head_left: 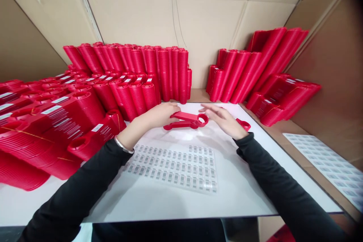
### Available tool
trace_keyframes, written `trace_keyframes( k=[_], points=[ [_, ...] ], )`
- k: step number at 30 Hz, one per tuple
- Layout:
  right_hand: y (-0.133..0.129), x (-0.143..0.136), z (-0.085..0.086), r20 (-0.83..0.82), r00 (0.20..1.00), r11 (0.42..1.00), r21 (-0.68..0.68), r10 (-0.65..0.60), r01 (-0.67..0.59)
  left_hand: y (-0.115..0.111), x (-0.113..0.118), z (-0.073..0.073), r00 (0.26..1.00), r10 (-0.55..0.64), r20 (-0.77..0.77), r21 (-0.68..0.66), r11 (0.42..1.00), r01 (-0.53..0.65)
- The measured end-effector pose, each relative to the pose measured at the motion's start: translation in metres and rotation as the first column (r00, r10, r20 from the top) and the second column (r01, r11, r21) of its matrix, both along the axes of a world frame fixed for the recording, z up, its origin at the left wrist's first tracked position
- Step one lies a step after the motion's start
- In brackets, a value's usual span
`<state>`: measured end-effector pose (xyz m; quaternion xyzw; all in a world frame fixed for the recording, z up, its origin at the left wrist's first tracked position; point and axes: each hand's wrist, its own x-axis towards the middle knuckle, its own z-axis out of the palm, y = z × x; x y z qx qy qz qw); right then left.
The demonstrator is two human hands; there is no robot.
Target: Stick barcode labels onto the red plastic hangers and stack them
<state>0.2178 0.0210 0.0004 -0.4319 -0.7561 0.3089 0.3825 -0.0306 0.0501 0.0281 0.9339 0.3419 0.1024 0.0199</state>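
Note:
My left hand (163,115) is closed on the left end of a red plastic piece (185,116), a flat bar with a round ring at its right end. Just below it a second similar red piece (181,124) shows, partly covered. My right hand (222,119) is open, its fingers stretched toward the ring; whether a fingertip touches it I cannot tell. Beyond my right wrist another red piece (244,124) lies on the white table, mostly hidden by the hand. In front of my hands is a sheet of barcode labels (176,166), with a gap in its top row.
Tall stacks of red pieces (136,60) crowd the left and back, several bearing white labels. More red stacks (241,72) lean against the cardboard wall at the back right. A second label sheet (326,162) lies on cardboard at the right. The table's front edge (181,219) is near my body.

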Motion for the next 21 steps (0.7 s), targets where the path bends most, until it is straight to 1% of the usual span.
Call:
trace_keyframes(
  k=[1,2,3,5,7,8,9,10,11,12,14,15,16,17,18,19,21],
  points=[
    [-0.005,-0.001,0.006,0.055,0.991,0.99,-0.086,0.118,-0.113,-0.003,0.001,0.004,0.999,-0.036,-0.017,0.022,0.999,0.036],
    [-0.009,-0.002,0.01,0.097,0.969,0.962,-0.179,0.228,-0.208,-0.007,0.002,0.007,0.997,-0.065,-0.033,0.029,0.997,0.066],
    [-0.013,-0.002,0.014,0.109,0.939,0.917,-0.28,0.325,-0.284,-0.011,0.004,0.01,0.995,-0.09,-0.05,0.026,0.995,0.091],
    [-0.018,-0.001,0.019,0.017,0.894,0.8,-0.455,0.448,-0.392,-0.019,0.006,0.015,0.989,-0.128,-0.079,0.005,0.992,0.128],
    [-0.02,0.002,0.02,-0.138,0.862,0.682,-0.556,0.488,-0.475,-0.028,0.008,0.02,0.986,-0.138,-0.091,-0.009,0.99,0.138],
    [-0.02,0.003,0.02,-0.193,0.848,0.636,-0.584,0.494,-0.504,-0.032,0.009,0.022,0.986,-0.137,-0.094,-0.007,0.991,0.137],
    [-0.021,0.003,0.019,-0.215,0.841,0.608,-0.606,0.496,-0.513,-0.036,0.01,0.025,0.986,-0.132,-0.098,-0.003,0.991,0.133],
    [-0.021,0.002,0.017,-0.203,0.845,0.599,-0.625,0.495,-0.501,-0.039,0.01,0.027,0.987,-0.125,-0.102,0.004,0.992,0.126],
    [-0.021,0.001,0.014,-0.167,0.855,0.606,-0.64,0.491,-0.473,-0.041,0.01,0.029,0.988,-0.117,-0.104,0.009,0.993,0.118],
    [-0.022,-0.002,0.012,-0.117,0.87,0.625,-0.651,0.479,-0.431,-0.042,0.009,0.031,0.989,-0.114,-0.097,0.007,0.993,0.115],
    [-0.023,-0.008,0.007,-0.036,0.906,0.69,-0.636,0.421,-0.345,-0.042,0.007,0.034,0.991,-0.129,-0.029,-0.019,0.991,0.129],
    [-0.024,-0.011,0.005,-0.021,0.924,0.725,-0.613,0.383,-0.314,-0.04,0.006,0.036,0.99,-0.137,0.044,-0.039,0.99,0.139],
    [-0.025,-0.015,0.004,-0.029,0.939,0.756,-0.585,0.343,-0.294,-0.038,0.005,0.036,0.979,-0.138,0.148,-0.058,0.987,0.148],
    [-0.026,-0.018,0.002,-0.054,0.951,0.78,-0.559,0.305,-0.282,-0.035,0.005,0.036,0.952,-0.128,0.278,-0.072,0.986,0.153],
    [-0.028,-0.022,0.001,-0.092,0.959,0.798,-0.536,0.269,-0.276,-0.033,0.006,0.034,0.904,-0.102,0.416,-0.081,0.986,0.149],
    [-0.03,-0.026,0.0,-0.134,0.962,0.809,-0.52,0.24,-0.274,-0.031,0.009,0.031,0.835,-0.064,0.547,-0.087,0.987,0.133],
    [-0.036,-0.035,-0.004,-0.203,0.96,0.812,-0.515,0.195,-0.274,-0.03,0.017,0.022,0.673,0.017,0.739,-0.099,0.992,0.083]
  ],
)
